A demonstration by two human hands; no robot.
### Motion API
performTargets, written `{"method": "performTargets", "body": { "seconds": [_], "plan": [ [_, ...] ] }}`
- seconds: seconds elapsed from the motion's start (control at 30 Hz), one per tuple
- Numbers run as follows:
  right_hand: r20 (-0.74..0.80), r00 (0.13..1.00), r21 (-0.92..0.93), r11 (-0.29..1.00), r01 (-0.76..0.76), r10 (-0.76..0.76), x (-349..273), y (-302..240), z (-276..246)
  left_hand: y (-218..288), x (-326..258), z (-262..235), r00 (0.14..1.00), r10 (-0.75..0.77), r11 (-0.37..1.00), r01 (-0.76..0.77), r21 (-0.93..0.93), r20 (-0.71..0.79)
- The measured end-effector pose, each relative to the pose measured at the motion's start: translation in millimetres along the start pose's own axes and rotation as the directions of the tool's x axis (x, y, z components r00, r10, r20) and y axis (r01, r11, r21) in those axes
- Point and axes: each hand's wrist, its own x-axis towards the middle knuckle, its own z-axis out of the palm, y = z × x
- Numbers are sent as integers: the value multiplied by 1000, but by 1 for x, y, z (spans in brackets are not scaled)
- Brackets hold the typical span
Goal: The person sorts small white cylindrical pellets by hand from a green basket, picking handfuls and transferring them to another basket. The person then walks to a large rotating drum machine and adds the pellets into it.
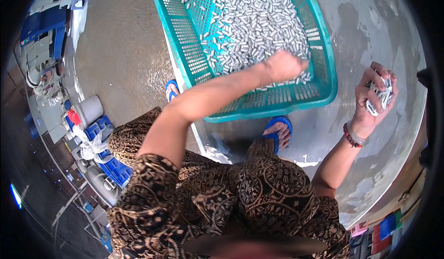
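Note:
A teal plastic basket (334, 69) with slotted walls is heaped with short silvery metal cylinders (259, 20), thickest toward its middle and right. My left hand (286, 66) reaches across to the basket's near right part, just above the cylinders there. Its fingers are curled closed and slightly blurred, and whatever they hold is hidden. Out to the right of the basket, my right hand (375, 92) is raised with its fingers wrapped round a handful of silvery metal pieces (380, 94). Some of those pieces stick out between the fingers.
Wet grey concrete floor (125, 41) surrounds the basket. My feet in blue flip-flops (277, 134) are close to its near side and left side. Farther left are a grey bucket (90, 108) and blue crates (113, 168). A low wall edge curves along the right.

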Motion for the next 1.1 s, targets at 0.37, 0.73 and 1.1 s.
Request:
{"method": "performTargets", "body": {
  "seconds": [0.37,0.73,1.1],
  "plan": [
    [-3,1000,2,1000,21,-21,-12,-19,-3,-180,-31,-24,896,-362,924,381,26,-256],
    [-12,999,82,996,-43,44,19,-6,-21,-132,-70,10,890,-374,907,292,-305,-261],
    [-56,995,34,996,-85,87,23,15,-12,-93,-132,-20,994,8,953,24,-302,106]
  ]
}}
